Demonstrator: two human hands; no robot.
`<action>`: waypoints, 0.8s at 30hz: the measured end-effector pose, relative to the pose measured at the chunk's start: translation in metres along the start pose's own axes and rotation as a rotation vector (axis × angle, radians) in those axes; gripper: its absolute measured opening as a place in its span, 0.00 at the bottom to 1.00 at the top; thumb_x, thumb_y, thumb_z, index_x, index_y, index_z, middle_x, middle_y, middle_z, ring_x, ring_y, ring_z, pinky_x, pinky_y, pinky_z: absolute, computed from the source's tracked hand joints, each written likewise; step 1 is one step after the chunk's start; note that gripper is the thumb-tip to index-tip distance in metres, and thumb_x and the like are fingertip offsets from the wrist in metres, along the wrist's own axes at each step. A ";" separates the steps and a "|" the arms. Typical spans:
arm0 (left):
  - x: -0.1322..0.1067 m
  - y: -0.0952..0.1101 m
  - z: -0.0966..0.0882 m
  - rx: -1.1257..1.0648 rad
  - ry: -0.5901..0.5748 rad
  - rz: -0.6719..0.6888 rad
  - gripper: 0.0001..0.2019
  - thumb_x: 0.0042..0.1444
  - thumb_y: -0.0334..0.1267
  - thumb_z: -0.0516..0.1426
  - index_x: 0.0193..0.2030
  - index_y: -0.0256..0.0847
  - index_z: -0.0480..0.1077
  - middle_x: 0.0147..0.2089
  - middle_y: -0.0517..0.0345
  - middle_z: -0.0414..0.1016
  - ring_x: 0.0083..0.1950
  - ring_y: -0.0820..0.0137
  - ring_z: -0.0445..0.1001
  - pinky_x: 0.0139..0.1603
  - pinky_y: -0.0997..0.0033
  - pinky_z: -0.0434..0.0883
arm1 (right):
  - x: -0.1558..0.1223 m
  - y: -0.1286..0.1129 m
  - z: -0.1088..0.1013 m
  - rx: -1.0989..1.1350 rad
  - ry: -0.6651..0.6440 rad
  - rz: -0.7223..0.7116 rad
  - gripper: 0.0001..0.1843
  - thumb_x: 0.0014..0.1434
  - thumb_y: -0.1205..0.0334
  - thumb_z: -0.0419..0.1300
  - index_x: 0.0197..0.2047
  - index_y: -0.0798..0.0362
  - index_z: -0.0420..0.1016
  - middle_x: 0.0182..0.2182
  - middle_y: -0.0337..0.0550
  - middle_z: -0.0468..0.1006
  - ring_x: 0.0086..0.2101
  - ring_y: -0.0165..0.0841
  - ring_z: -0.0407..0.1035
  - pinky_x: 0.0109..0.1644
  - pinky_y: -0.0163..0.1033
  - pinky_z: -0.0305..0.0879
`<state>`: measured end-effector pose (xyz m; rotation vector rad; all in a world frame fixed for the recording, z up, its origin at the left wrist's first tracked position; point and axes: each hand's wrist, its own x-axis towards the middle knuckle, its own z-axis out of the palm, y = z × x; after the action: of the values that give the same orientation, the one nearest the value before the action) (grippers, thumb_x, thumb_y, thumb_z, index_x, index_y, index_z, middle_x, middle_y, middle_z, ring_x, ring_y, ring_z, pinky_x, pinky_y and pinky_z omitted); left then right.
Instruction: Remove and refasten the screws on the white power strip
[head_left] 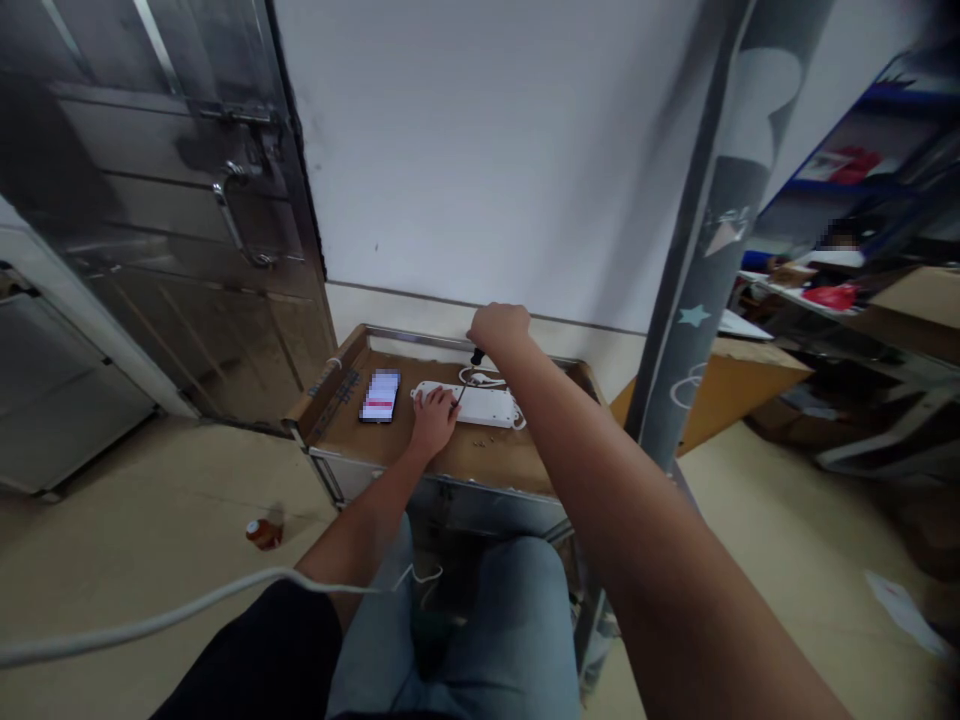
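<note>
My right hand (501,326) is closed round the black handle of a screwdriver (478,357). Its thin shaft slants down to the white power strip (486,404), which lies flat with its plain, socketless side up. Bent fingers of my left hand (435,418) grip the strip's left part, the thumb beside the screwdriver's tip. Exactly where the tip sits is too small to make out. Behind the strip lies its coiled white cord (484,378). Several tiny screws (482,442) are scattered in front of it.
The small table (360,447) has a cardboard-covered top and raised edges. On its left lies a lit phone (380,396). A grey pole (686,260) rises at the right, and a wall stands behind. A white cable (172,612) crosses at lower left; a bottle (262,534) is on the floor.
</note>
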<state>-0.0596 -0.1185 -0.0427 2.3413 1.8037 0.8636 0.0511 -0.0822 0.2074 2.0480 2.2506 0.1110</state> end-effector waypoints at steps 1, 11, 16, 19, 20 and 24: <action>0.000 0.000 0.000 0.004 0.009 0.001 0.17 0.72 0.44 0.59 0.62 0.38 0.73 0.65 0.47 0.76 0.73 0.55 0.69 0.79 0.36 0.58 | -0.001 0.003 0.000 0.018 -0.012 0.000 0.30 0.69 0.44 0.58 0.61 0.62 0.70 0.55 0.52 0.72 0.58 0.30 0.69 0.67 0.44 0.74; 0.002 -0.003 0.007 0.029 0.040 -0.013 0.16 0.71 0.43 0.60 0.61 0.39 0.75 0.66 0.47 0.76 0.72 0.55 0.71 0.77 0.37 0.63 | -0.006 0.008 0.031 0.309 0.103 -0.276 0.30 0.69 0.44 0.58 0.62 0.61 0.70 0.55 0.51 0.72 0.58 0.30 0.69 0.66 0.44 0.75; 0.001 -0.002 0.006 0.012 0.045 0.001 0.15 0.73 0.41 0.58 0.61 0.39 0.74 0.65 0.47 0.76 0.74 0.56 0.69 0.79 0.37 0.57 | -0.018 -0.002 0.060 0.497 0.318 -0.324 0.30 0.70 0.44 0.57 0.63 0.60 0.69 0.56 0.52 0.72 0.58 0.30 0.69 0.67 0.44 0.74; 0.000 -0.001 0.006 0.001 0.038 -0.001 0.15 0.73 0.40 0.57 0.62 0.38 0.73 0.65 0.48 0.77 0.74 0.56 0.69 0.80 0.37 0.56 | -0.017 -0.004 0.079 0.631 0.434 -0.238 0.30 0.70 0.44 0.57 0.63 0.61 0.69 0.56 0.52 0.72 0.58 0.30 0.69 0.67 0.45 0.74; 0.001 -0.002 0.006 -0.002 0.037 -0.002 0.15 0.73 0.40 0.56 0.62 0.38 0.73 0.65 0.48 0.77 0.74 0.56 0.69 0.80 0.37 0.55 | -0.015 -0.005 0.085 0.678 0.464 -0.203 0.31 0.70 0.44 0.57 0.63 0.61 0.69 0.55 0.52 0.72 0.58 0.30 0.69 0.67 0.45 0.74; 0.001 -0.002 0.008 -0.005 0.038 -0.009 0.14 0.73 0.39 0.56 0.60 0.38 0.74 0.65 0.47 0.77 0.74 0.56 0.68 0.80 0.36 0.55 | -0.004 -0.012 0.103 0.851 0.561 -0.154 0.30 0.70 0.44 0.57 0.62 0.61 0.69 0.53 0.51 0.73 0.55 0.28 0.70 0.64 0.42 0.75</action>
<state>-0.0575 -0.1144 -0.0501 2.3279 1.8220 0.9161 0.0523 -0.0888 0.1041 2.4023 3.2011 -0.4087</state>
